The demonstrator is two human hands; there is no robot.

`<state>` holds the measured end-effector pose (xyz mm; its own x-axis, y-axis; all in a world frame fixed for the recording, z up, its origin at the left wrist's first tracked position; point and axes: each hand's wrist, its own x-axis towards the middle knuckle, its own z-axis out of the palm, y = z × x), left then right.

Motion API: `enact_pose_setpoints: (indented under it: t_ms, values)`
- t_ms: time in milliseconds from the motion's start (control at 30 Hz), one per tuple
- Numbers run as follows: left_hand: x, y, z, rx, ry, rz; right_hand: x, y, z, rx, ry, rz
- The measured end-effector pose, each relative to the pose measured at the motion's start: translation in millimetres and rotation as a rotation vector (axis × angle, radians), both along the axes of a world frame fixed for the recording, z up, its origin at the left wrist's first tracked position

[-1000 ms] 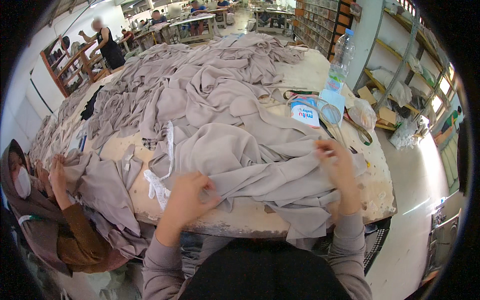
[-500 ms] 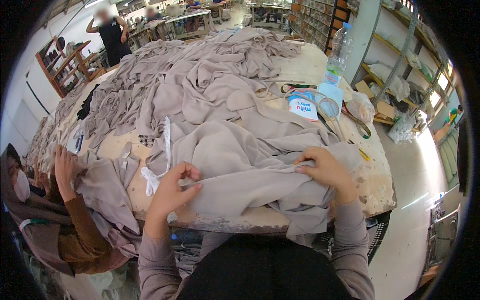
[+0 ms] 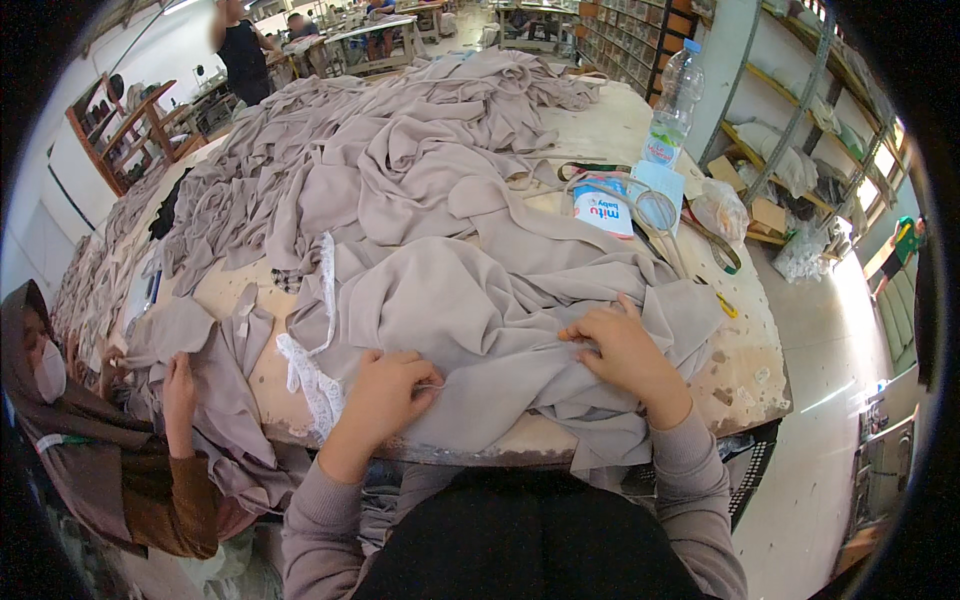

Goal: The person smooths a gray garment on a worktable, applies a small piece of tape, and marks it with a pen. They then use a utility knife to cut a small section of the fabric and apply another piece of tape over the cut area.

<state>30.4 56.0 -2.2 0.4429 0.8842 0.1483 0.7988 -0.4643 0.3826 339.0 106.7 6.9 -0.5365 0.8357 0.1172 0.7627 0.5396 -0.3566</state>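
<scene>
A wide piece of thin grey-beige cloth (image 3: 440,290) lies in loose folds in front of me, its near part hanging over the table edge. My left hand (image 3: 388,395) is closed at its left side, thumb and fingers pinching the cloth's edge. My right hand (image 3: 628,355) rests on the folds further right, fingers apart and one raised, its fingertips touching the cloth. White lace trim (image 3: 312,385) lies left of my left hand, a strip of it running up along the cloth.
More grey-beige cloth (image 3: 400,130) is heaped across the table (image 3: 755,350). At the right are a plastic bottle (image 3: 675,105), a white-and-blue pack (image 3: 603,208), scissors (image 3: 655,212) and a yellow cutter (image 3: 727,305). A co-worker's hand (image 3: 180,395) handles cloth at the left.
My left hand has moved right and closed on the cloth's edge. My right hand has shifted left and loosened its pinch. The co-worker's raised hand has come down onto the cloth.
</scene>
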Motion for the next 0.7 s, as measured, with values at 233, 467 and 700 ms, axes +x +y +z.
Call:
enact_pose_setpoints:
  t_ms: [233, 467, 700]
  values:
    - [-24.6, -33.6, 14.4, -0.651, -0.359, -0.366, 18.1, -26.3, 16.1, -0.116, 0.022, 0.087]
    - [3.1, -23.8, 5.0, -0.205, -0.302, 0.215, -23.4, -28.1, 14.1, 0.019, 0.197, 0.136]
    - [41.5, -12.2, -24.6, 0.013, -0.193, 0.065, -50.5, -24.6, -4.3, -0.150, 0.475, 0.159]
